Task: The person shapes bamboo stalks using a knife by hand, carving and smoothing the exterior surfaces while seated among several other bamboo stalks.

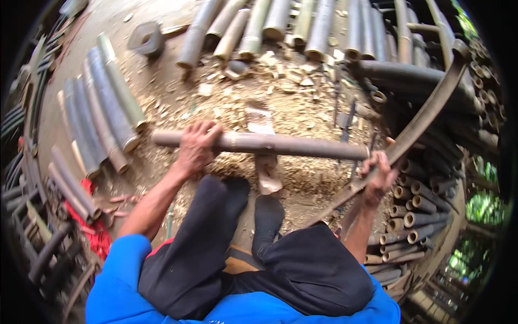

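Observation:
A bamboo pole (291, 144) lies level across in front of me, above a pale wooden block (268, 175) between my feet. My left hand (197, 147) is wrapped over the pole near its left end. At the other end, my right hand (379, 174) is closed round a long, curved, wood-like bar (426, 116). That bar slants from the upper right down toward my right knee, where it thins. My right fingers are close to the pole's end; whether they touch it I cannot tell.
Wood chips (302, 113) cover the ground. Cut bamboo lengths (108, 102) lie at the left, with more lengths (278, 19) along the far side. A bamboo stack (423, 205) stands at the right. A dark container (147, 39) sits far left; red cloth (97, 237) lies near left.

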Available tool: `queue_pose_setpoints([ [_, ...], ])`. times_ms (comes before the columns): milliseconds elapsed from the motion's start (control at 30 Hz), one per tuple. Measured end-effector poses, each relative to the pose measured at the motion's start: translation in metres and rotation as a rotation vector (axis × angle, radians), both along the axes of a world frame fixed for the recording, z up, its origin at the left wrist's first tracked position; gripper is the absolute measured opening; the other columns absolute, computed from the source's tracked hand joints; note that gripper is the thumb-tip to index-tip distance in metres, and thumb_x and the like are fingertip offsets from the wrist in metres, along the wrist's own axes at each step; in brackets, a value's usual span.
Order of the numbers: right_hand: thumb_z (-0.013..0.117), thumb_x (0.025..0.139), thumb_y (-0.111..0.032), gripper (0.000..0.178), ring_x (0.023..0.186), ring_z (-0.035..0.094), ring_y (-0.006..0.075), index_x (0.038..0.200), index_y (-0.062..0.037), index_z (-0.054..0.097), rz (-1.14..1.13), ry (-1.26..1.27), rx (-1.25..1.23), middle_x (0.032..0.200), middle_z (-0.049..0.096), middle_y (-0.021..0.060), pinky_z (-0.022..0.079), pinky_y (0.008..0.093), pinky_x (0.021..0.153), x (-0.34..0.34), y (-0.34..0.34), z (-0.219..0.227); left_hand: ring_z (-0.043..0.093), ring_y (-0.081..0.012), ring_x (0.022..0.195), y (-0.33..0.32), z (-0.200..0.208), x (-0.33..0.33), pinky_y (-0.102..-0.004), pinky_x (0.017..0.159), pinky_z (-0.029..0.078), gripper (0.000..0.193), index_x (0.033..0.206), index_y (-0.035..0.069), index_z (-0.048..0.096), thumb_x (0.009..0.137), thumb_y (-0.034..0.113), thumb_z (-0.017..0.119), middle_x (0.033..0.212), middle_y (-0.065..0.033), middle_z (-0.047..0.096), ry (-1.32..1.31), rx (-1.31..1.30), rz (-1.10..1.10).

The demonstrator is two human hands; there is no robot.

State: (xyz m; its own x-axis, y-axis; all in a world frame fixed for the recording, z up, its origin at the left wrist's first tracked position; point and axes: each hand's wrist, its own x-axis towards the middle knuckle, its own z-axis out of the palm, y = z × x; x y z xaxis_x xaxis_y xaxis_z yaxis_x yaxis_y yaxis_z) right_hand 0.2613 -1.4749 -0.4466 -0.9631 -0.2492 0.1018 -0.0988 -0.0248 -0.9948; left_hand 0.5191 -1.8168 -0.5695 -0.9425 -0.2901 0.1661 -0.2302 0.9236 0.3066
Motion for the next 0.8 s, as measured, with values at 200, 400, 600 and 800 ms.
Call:
queue_pose_setpoints([
  [200,0.062,0.093,-0.015,0.054,0.075,0.054,0.0152,0.144,-0.0053,0.05,0.503,0.212,0.72,0.093,0.054,0.0024,0.047,0.0291,0.07,0.002,-0.005,0.013,0.052,-0.0341,0.123,0.003,-0.016,-0.017,-0.046,0.107,0.039,0.072,0.132,0.011,0.055,0.063,0.005,0.075,0.124,-0.0128,0.056,-0.153,-0.022,0.067],
  [400,0.074,0.09,-0.025,0.061,0.106,0.065,0.0409,0.143,-0.0047,0.054,1.132,0.424,0.924,0.12,0.066,0.0242,0.049,0.0471,0.096,-0.017,-0.12,-0.019,0.052,-0.0325,0.121,0.066,-0.01,0.038,-0.044,0.103,0.045,0.076,0.132,0.008,0.051,0.072,0.032,0.091,0.121,-0.015,0.052,0.28,0.427,0.614],
  [600,0.076,0.089,-0.03,0.051,0.106,0.064,0.0406,0.131,-0.0062,0.06,1.34,0.445,0.891,0.113,0.068,0.0223,0.048,0.0486,0.089,0.009,-0.205,-0.054,0.069,-0.0278,0.096,0.066,-0.024,0.02,-0.0509,0.084,0.059,0.067,0.122,0.0,0.058,0.082,0.046,0.086,0.115,-0.0164,0.065,0.374,1.836,1.102],
  [800,0.081,0.084,-0.02,0.067,0.125,0.062,0.0297,0.146,-0.0091,0.057,1.475,0.136,0.881,0.136,0.067,0.0148,0.047,0.0385,0.107,0.006,-0.204,-0.066,0.063,-0.0278,0.104,0.062,-0.041,0.016,-0.0593,0.088,0.053,0.051,0.119,0.007,0.063,0.084,0.036,0.087,0.111,-0.0081,0.065,0.711,2.034,1.041],
])
